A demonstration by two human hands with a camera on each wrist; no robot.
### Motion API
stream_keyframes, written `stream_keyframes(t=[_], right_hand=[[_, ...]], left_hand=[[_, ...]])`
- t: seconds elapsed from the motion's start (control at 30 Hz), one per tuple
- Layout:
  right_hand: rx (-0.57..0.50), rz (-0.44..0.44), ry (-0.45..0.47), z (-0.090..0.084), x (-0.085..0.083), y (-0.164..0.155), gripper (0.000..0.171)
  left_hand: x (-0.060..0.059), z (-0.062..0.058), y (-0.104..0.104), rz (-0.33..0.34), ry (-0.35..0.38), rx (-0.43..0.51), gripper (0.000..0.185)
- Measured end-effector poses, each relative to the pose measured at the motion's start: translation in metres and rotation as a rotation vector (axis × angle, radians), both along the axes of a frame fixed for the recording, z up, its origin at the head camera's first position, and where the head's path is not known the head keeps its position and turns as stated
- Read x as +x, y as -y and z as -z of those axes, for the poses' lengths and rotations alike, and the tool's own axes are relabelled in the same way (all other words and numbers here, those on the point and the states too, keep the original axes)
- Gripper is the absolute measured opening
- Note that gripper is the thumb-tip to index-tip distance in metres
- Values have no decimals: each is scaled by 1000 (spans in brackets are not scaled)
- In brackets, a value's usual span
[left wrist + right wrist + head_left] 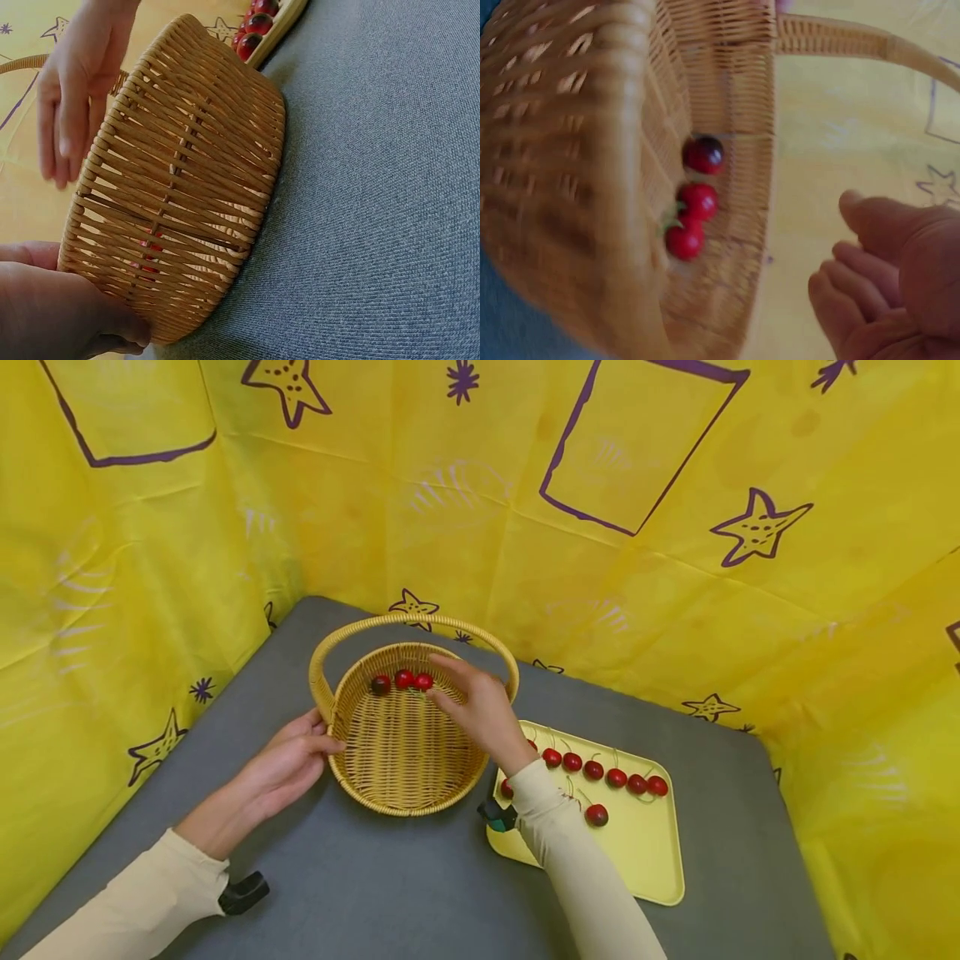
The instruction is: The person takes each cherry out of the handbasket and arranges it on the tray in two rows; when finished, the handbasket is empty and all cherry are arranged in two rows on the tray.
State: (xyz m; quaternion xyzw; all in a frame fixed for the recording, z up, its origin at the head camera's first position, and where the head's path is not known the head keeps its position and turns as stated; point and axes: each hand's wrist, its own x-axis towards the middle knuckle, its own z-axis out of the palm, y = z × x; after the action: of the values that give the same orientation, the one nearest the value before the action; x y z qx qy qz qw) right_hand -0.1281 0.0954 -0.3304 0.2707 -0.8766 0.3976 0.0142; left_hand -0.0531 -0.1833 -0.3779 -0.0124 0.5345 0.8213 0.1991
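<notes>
Step in hand, judged: cherry transfer, tray (pixel 645 868) to basket (pixel 405 760). Right hand (pixel 480 706) over basket, fingers relaxed, empty. Left hand (pixel 288 764) steadies rim, fingers loosely extended. Three cherries (pixel 403 680) inside. Next move calls for pinching a tray cherry (pixel 596 814).

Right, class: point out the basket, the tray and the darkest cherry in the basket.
basket (pixel 408 752): head view, bare woven floor.
tray (pixel 645 852): head view, bare yellow surface near its front.
darkest cherry (pixel 380 685): head view, middle of the fruit, leftmost of three.

Left hand (pixel 288 760), lower left of centre: fingers nearly straight, thumb extended rightward, sleeved forearm entering from the bottom-left corner. Right hand (pixel 480 706), centre: fingers loosely extended leftward, holding nothing, forearm rising from the bottom edge.
</notes>
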Motion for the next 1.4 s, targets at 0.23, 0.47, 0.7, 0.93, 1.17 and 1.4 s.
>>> stream_keyframes(t=[0.23, 0.47, 0.7, 0.93, 1.17, 1.4], right_hand=[[6, 15, 80, 21, -16, 21, 58], [103, 29, 155, 39, -25, 25, 59], [156, 35, 128, 47, -31, 27, 59], [229, 60, 126, 54, -33, 30, 57], [211, 64, 125, 62, -36, 34, 50], [203, 72, 85, 66, -39, 38, 36]], left_hand=[[2, -1, 1, -7, 3, -3, 91], [3, 1, 1, -11, -2, -10, 92], [2, 1, 2, -9, -16, -22, 91], [2, 1, 2, -1, -9, -21, 90], [2, 4, 2, 4, -9, -34, 90], [2, 4, 3, -3, -8, -37, 89]])
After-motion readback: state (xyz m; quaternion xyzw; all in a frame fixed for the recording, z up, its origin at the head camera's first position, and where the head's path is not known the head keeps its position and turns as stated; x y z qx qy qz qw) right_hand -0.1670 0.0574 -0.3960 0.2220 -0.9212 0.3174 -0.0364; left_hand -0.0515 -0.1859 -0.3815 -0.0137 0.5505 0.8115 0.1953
